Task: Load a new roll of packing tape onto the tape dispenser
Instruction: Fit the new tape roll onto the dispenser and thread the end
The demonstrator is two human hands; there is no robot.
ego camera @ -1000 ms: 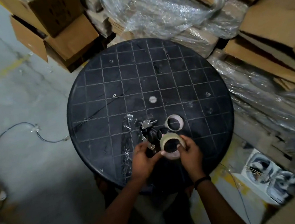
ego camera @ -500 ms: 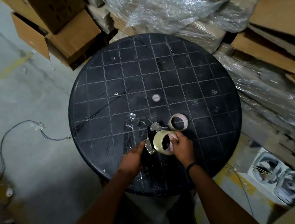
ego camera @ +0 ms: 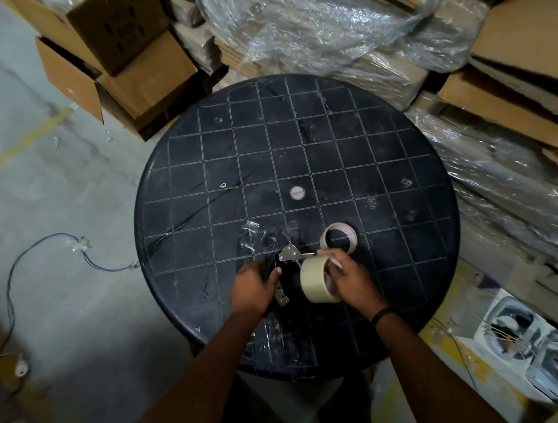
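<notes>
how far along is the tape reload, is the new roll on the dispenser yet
Not yet. Done, apparently: an empty core lies on the round table, so the old roll looks removed. In hand: the right hand holds the new tape roll upright beside the dispenser, which the left hand steadies. Left: seating the roll and threading the tape.

Arms: two bare forearms, no sleeves in view; no gloves
Left hand (ego camera: 255, 288): bare; no ring or band visible
Right hand (ego camera: 351, 280): bare; fingernails pale
Right wrist: a thin dark band (ego camera: 381, 314) circles it; plain, no markings legible
</notes>
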